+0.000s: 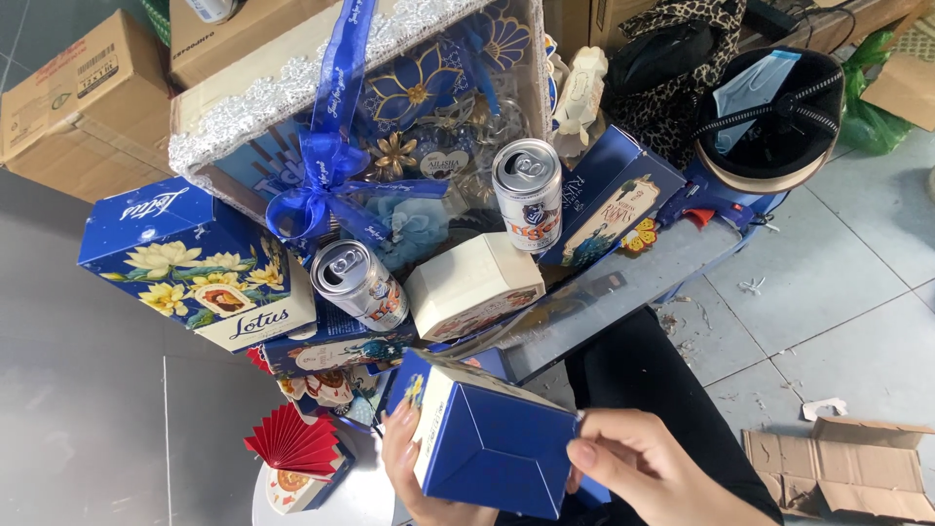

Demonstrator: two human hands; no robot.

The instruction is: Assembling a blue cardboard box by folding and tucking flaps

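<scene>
Both my hands hold a dark blue gift box (pixel 492 443) with a cream side, low in the head view. My left hand (pixel 401 468) grips its left edge from below. My right hand (pixel 638 466) pinches its right corner with thumb and fingers. Just above stands a gift arrangement: two silver drink cans (pixel 358 284) (pixel 528 193), a cream hexagonal box (pixel 474 284), a blue flowered box (pixel 200 263) and a large ribboned blue gift box (pixel 390 107).
A red paper fan (pixel 292 440) lies on a small round white stand at lower left. Brown cartons (pixel 78 97) stand at the back left, and a black helmet holding a face mask (pixel 769 117) at upper right. Torn cardboard (pixel 857 468) lies on the tiled floor.
</scene>
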